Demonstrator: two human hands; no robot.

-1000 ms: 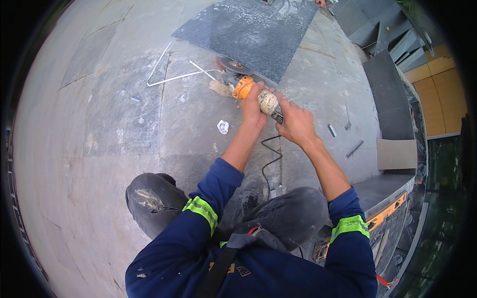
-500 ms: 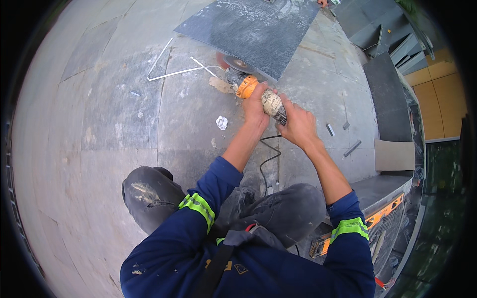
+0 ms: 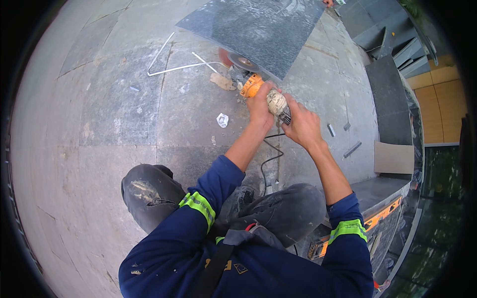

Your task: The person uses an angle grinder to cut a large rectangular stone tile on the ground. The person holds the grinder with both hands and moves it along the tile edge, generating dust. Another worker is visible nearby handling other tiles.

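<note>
Grip: two-handed, both hands closed on the grinder [image 3: 278,103]. The left hand [image 3: 261,107] wraps the casing just behind the orange collar [image 3: 252,85]. The right hand [image 3: 304,123] is closed around the rear end. Exact finger placement beneath the casing cannot be told.

Position: the grinder lies on the near side of the slab [image 3: 253,30], left of its near corner.

Orientation: the long axis runs obliquely, slanted to the slab's near edge. The head points away from the person and to the left, toward that edge; the rear end points back toward the person and to the right. The disc [image 3: 243,62] is at the near edge; contact with the slab cannot be told. The cord [image 3: 282,153] trails in bends on the near side of the slab, between rear end and person.

Surroundings, referenced to the slab: a bent white strip [image 3: 161,73] lies to its near left. A brown piece [image 3: 222,81] lies off its near edge, beside the grinder head. A white scrap [image 3: 222,119] lies farther to the near side. Two dark bars [image 3: 352,149] lie to its near right. A co-worker's hand [image 3: 328,3] is at its far right.
</note>
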